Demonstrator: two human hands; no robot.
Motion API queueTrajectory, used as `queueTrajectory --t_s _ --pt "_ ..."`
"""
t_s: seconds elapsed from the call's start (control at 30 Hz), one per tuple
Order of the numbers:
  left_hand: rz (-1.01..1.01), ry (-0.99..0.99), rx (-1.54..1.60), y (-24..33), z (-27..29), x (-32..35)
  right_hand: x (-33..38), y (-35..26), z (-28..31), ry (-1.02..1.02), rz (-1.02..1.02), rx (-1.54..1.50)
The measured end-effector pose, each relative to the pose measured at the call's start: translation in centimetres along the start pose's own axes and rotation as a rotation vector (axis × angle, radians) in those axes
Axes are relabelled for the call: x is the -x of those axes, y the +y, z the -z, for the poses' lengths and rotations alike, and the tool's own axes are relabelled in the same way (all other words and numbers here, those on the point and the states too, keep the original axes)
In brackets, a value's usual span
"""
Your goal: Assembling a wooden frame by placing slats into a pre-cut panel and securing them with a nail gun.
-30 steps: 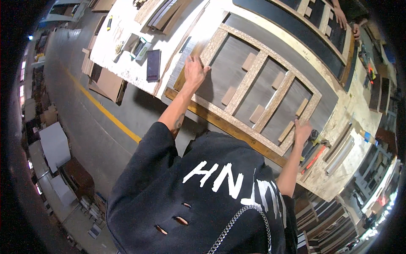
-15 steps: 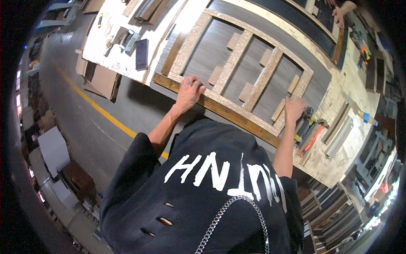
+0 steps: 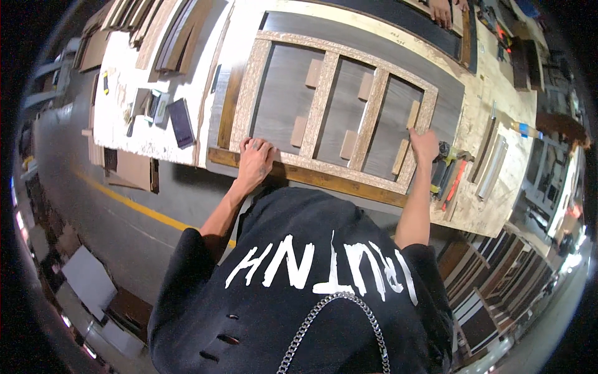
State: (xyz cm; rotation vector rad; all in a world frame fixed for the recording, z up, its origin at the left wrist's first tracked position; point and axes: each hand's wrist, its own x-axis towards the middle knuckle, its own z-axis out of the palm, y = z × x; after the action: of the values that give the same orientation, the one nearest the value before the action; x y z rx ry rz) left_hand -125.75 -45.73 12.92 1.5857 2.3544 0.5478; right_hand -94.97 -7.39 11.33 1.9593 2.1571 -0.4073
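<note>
And there lay the speckled frame (image 3: 321, 103), flat on a grey wood-grained panel (image 3: 344, 100), spread between the person's two hands! Its long axis ran left to right, the near edge dipping toward the body at the right. The left hand (image 3: 255, 161) sat on the near left corner, so most of the frame stretched ahead of it and rightward; the right hand (image 3: 425, 146) was set on the right end rail, with the frame opening out to its left. Left fingers bent over the edge, right fingers beside the small pale blocks (image 3: 400, 156); whether either hand was clamped, one couldn't tell. What textures, too: coarse, chip-flecked rails, two crossbars making three openings, smooth tan blocks against the bars, and a dark-stained brown strip (image 3: 342, 183) along the near side. Beyond the right hand, the pale table (image 3: 495, 215) showed blotchy grain.
</note>
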Motion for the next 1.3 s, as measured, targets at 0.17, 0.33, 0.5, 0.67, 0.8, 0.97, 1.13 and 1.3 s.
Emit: queueTrajectory --t_s 0.17,0.33,0.5,0.67,0.8,0.97,1.13,1.3 --pt "-0.100 0.165 0.039 -2.0 0.3 -5.7 0.0 -1.8 1.1 -0.083 -0.040 0.105" --pt "-0.154 0.242 0.064 -1.2 -0.5 -16.8 0.0 -2.6 1.8 -0.084 -0.036 0.109" --pt "-0.116 0.180 0.014 -0.3 -5.0 -25.5 0.2 -2.1 -0.9 0.097 -0.035 0.220" --pt "-0.051 -0.002 -0.131 1.6 -6.5 -27.8 0.2 -2.7 -1.7 0.137 -0.092 0.252" --pt "-0.022 -0.042 -0.092 1.5 -7.4 -28.5 0.2 -2.0 -1.6 0.133 -0.147 0.291" --pt "-0.028 -0.028 -0.135 1.2 -6.7 -29.6 -0.3 -2.4 -1.0 0.128 -0.157 0.241" --pt "-0.036 -0.024 -0.126 1.1 -6.2 -29.3 -0.1 -2.1 -0.1 0.048 -0.088 0.267" --pt "-0.050 -0.012 0.004 0.1 -5.9 -29.0 0.2 -4.1 0.6 0.055 -0.081 0.257"
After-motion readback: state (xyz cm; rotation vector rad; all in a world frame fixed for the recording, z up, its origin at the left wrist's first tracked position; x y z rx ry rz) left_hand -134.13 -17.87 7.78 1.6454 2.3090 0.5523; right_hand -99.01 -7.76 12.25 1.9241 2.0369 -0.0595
